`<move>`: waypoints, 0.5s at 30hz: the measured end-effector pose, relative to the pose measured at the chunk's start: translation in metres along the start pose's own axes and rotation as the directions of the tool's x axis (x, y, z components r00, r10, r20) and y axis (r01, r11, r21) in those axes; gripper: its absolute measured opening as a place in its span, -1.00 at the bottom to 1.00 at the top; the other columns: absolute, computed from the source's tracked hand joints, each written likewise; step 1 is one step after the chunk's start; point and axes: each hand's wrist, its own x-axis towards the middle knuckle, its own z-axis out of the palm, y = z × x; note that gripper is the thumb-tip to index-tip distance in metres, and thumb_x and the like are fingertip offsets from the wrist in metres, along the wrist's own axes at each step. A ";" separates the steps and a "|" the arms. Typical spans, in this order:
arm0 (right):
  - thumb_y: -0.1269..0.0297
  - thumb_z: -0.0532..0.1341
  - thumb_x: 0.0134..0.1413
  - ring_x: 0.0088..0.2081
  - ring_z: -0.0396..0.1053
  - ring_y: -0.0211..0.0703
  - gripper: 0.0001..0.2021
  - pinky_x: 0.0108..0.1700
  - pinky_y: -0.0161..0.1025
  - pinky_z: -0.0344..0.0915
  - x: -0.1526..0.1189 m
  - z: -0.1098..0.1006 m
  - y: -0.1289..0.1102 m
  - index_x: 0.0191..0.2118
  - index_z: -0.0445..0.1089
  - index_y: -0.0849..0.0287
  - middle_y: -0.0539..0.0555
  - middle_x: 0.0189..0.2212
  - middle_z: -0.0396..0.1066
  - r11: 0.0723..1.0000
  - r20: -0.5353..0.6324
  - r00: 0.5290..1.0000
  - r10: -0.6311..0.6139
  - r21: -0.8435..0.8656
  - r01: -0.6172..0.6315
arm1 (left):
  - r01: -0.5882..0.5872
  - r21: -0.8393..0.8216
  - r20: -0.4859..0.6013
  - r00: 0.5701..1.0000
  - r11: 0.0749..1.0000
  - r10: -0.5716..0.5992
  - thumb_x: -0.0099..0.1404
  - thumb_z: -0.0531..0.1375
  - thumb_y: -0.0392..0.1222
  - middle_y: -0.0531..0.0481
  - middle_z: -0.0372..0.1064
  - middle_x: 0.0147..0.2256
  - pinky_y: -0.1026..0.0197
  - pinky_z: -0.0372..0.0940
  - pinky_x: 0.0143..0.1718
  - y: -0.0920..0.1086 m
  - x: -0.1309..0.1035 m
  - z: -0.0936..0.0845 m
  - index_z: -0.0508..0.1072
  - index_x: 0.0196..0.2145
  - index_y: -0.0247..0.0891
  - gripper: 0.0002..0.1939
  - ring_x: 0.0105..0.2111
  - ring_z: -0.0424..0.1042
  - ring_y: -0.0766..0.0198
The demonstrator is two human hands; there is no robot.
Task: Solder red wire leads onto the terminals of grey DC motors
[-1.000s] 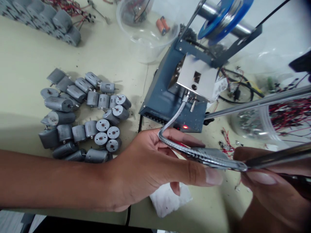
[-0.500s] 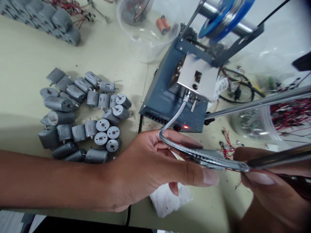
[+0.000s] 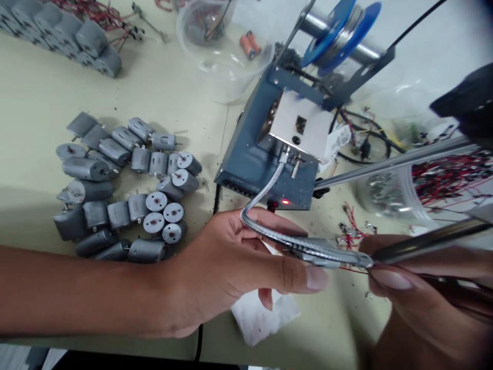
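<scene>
My left hand [image 3: 246,267] closes its thumb and fingers around a small grey electric motor [image 3: 319,253]. A braided metal feed tube [image 3: 265,192] runs from the solder feeder [image 3: 265,128], crosses over that motor and reaches my right hand [image 3: 416,288]. My right fingers pinch around the tube's end and a shiny metal rod-shaped tool [image 3: 427,241]; its exact kind is unclear. A thin red wire shows between the motor and my right fingertips. What happens at the motor's terminals is hidden behind the tube and fingers.
Several loose motors [image 3: 148,252] lie at left, and stacked motors [image 3: 92,38] at upper left. A clear tub [image 3: 227,77] stands behind. The feeder carries a blue solder spool [image 3: 335,38]. A jar of red wires [image 3: 408,180] and a white cloth [image 3: 262,318] are nearby.
The whole view has shifted slightly, moving most things a little left. Both hands keep their grips, with the motor and tube in nearly the same relation. A dark object shows more at upper right.
</scene>
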 end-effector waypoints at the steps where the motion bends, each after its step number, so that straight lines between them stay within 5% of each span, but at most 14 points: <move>1: 0.38 0.54 0.16 -0.61 0.55 -0.01 -0.86 -0.67 -0.15 0.49 0.001 0.000 -0.001 -0.20 0.75 -0.04 0.04 -0.49 0.65 1.000 0.010 1.000 -0.001 -0.003 0.002 | 0.033 0.010 0.001 0.999 0.999 -0.033 -0.09 0.58 -0.49 0.05 0.64 -0.40 0.34 0.40 -0.55 0.004 -0.002 0.000 0.67 -0.25 -0.26 -0.58 -0.43 0.50 0.30; 15: 0.44 0.53 0.12 -0.54 0.60 0.01 -0.82 -0.57 -0.14 0.56 -0.003 0.000 -0.004 -0.19 0.72 0.00 0.06 -0.44 0.68 1.000 0.041 0.999 0.025 0.017 -0.026 | 0.065 0.044 0.021 0.998 0.997 -0.066 -0.02 0.66 -0.44 0.04 0.65 -0.38 0.32 0.43 -0.50 0.011 -0.005 0.000 0.69 -0.20 -0.26 -0.57 -0.43 0.51 0.31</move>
